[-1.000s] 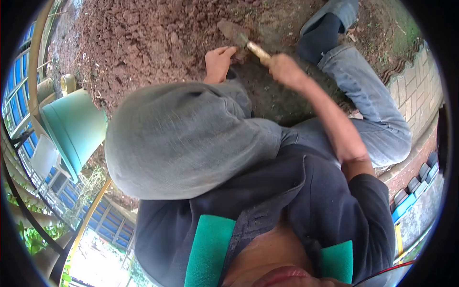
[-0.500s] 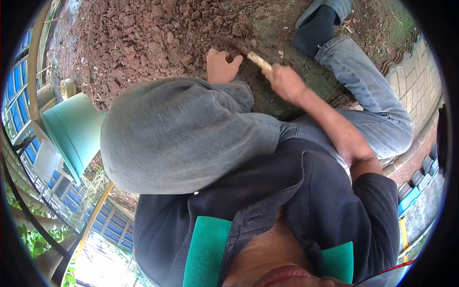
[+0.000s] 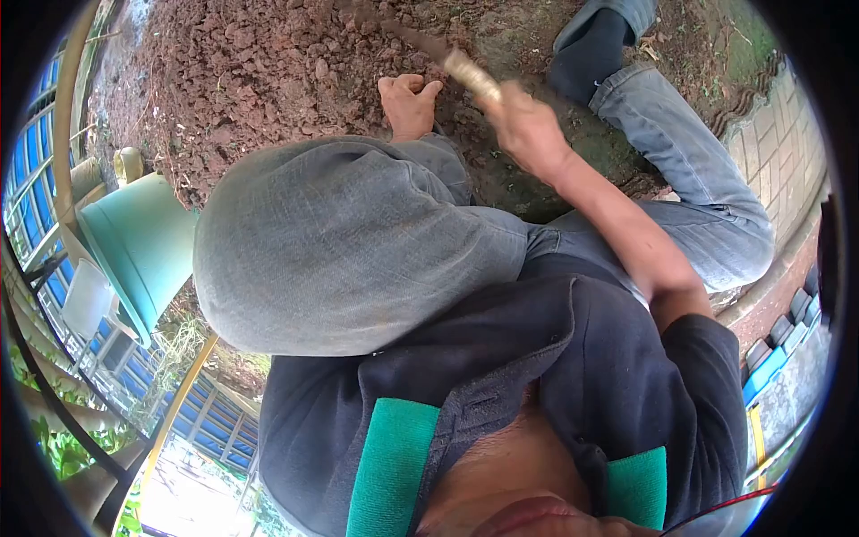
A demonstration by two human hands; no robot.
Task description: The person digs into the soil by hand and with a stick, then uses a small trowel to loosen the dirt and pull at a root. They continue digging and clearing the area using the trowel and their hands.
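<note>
Hand tool [image 3: 472, 75], pale-handled: closed in right hand [image 3: 530, 132], blade toward ten o'clock.
Left hand [image 3: 409, 106]: at soil [image 3: 268, 76], thumb spread from bent fingers.

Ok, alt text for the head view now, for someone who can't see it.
A person's right hand grips a pale-handled tool, its blurred dark blade over loose brown soil. The left hand, fingers curled, is near the handle, beyond a raised denim-clad knee. A pale green tub stands out at image left.
</note>
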